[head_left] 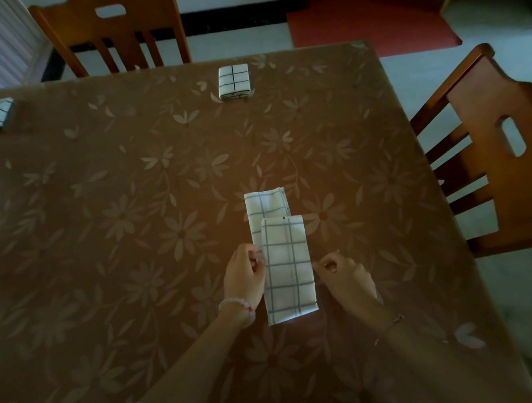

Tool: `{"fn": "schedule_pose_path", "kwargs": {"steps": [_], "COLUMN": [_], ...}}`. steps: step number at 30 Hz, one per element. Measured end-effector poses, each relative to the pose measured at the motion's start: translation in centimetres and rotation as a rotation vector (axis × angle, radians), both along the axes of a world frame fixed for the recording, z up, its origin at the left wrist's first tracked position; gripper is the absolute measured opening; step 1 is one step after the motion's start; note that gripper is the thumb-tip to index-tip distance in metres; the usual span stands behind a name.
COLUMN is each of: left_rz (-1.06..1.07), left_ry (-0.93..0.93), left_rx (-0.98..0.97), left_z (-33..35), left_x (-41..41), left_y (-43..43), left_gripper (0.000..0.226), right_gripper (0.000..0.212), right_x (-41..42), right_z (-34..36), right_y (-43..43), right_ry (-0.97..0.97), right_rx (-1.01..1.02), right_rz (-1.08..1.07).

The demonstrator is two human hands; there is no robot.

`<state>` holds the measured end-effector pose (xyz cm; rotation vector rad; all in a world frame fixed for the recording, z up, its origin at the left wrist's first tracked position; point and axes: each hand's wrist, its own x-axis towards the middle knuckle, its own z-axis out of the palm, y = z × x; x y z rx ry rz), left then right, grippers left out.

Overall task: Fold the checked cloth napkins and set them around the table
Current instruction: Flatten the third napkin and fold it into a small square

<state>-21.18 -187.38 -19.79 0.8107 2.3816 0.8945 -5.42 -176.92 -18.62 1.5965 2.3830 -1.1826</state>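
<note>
Head view: the left hand (245, 271) pinches the left edge of a half-folded checked napkin (286, 266) lying near the front of the tablecloth (105, 195); the right hand (341, 271) curls at the right edge, its grasp unclear. Judged risk: the soft, limp cloth slides on the smooth flowered surface and folds crooked, unlike the square far napkin (233, 82).

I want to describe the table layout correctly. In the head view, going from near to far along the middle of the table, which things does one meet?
long-folded checked napkin → second long-folded napkin, partly under it → small square-folded napkin near the far edge of the table → wooden chair behind it
</note>
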Motion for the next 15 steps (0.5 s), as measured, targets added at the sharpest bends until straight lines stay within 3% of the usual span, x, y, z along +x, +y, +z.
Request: {"fn": "schedule_pose_path", "kwargs": {"steps": [8, 13, 15], "left_rz": [0.061, 0.060, 0.032], "left_ry": [-0.201, -0.239, -0.146], "left_rx": [0.082, 0.062, 0.013], "left_z": [1.1, 1.3, 1.4], "left_x": [-0.7, -1.2, -1.8], "left_y": [1.2, 1.0, 1.4], "left_gripper": [0.023, 0.026, 0.028], "right_gripper": [0.034, 0.022, 0.021], "right_x": [-3.5, -4.5, -4.8], "right_z": [-0.5, -0.8, -0.9], "right_y": [2.2, 2.7, 2.9], "right_ry": [0.183, 0.247, 0.255], "right_rx": [-0.226, -0.231, -0.226], "right_rz": [-0.216, -0.259, -0.256]}}
